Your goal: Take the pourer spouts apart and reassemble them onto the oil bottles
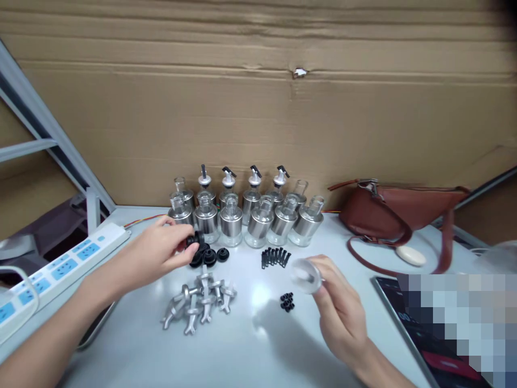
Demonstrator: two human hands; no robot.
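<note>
My left hand (173, 242) is closed, pinching a black rubber stopper (197, 237) just above several more black stoppers (209, 257). In my right hand (341, 307) is a silver pour spout, its round collar (306, 276) facing me and blurred. Several similar silver spouts (205, 296) lie in a heap below my left hand. Black flip caps (276, 257) lie in a row left of my right hand, with a cluster of tiny black pieces (287, 302) below them. Glass bottles with metal sleeves (231, 222) stand behind; several in the back row bear spouts with black flip caps.
A white power strip (62, 269) runs along the left edge, with a dark device (97, 326) partly under my left arm. On the right are a brown bag (388, 213), a white oval object (411, 255) and a tablet (407, 328). Cardboard (242, 124) walls the back.
</note>
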